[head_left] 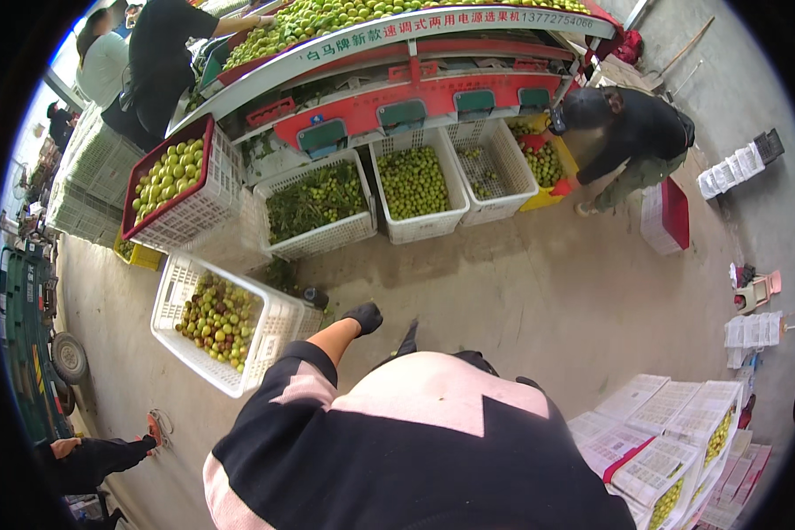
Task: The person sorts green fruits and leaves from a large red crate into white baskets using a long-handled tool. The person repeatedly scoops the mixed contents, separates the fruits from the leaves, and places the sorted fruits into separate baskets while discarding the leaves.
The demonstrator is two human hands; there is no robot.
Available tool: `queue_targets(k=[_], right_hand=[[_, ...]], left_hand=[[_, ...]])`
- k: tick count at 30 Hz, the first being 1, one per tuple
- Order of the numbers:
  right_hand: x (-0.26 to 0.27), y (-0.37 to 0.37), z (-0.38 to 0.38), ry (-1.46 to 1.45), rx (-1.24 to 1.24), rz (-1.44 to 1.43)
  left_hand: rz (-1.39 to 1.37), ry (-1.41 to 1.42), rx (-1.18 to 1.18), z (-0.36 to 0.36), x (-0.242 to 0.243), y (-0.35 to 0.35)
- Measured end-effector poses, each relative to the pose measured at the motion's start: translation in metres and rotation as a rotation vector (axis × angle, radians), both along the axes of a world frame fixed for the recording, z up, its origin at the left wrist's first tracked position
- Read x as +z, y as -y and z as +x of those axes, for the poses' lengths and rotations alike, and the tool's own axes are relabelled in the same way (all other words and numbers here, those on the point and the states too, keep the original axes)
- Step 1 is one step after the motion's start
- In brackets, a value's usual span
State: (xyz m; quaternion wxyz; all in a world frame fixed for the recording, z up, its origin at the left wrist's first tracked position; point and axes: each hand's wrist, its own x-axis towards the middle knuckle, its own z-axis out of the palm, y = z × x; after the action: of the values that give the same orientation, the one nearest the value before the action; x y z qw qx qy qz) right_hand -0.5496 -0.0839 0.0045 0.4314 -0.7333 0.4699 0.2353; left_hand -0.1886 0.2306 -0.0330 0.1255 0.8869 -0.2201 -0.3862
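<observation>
My left hand, in a black glove, hangs in front of my body with its fingers curled; I see nothing in it, though the palm is hidden. It is nearest to a white plastic crate of green and reddish-brown round fruit on the left. My right hand is hidden beyond my torso. Ahead, under a fruit sorting machine, stand white crates: one of leafy fruit, one full of green fruit, one with a few fruits.
At the right a co-worker in red gloves bends over a yellow crate. A red-lined crate of larger fruit stands on the left. Packed crates are stacked at the lower right. A dark bottle-like object is on the floor.
</observation>
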Motion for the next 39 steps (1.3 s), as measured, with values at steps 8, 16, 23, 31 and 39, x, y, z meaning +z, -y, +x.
queue_targets(k=[8,16,23,31,39], right_hand=[[-0.046,0.147,0.106,-0.282,0.626,-0.055],[-0.102,0.263,0.36,-0.183,0.622,-0.004],[-0.133,0.124,0.63,0.296,0.855,-0.032],[-0.302,-0.109,0.79,0.612,1.369,-0.298],[-0.417,-0.139,0.83,0.106,1.881,-0.115]], left_hand=[[-0.102,-0.003,0.307,0.089,-0.013,0.05],[0.014,-0.146,0.932,0.144,-0.06,0.053],[-0.059,0.108,0.964,0.282,-0.157,0.065],[-0.432,-0.237,1.601,0.467,-0.363,0.05],[-1.449,-0.704,2.079,0.486,-0.492,0.035]])
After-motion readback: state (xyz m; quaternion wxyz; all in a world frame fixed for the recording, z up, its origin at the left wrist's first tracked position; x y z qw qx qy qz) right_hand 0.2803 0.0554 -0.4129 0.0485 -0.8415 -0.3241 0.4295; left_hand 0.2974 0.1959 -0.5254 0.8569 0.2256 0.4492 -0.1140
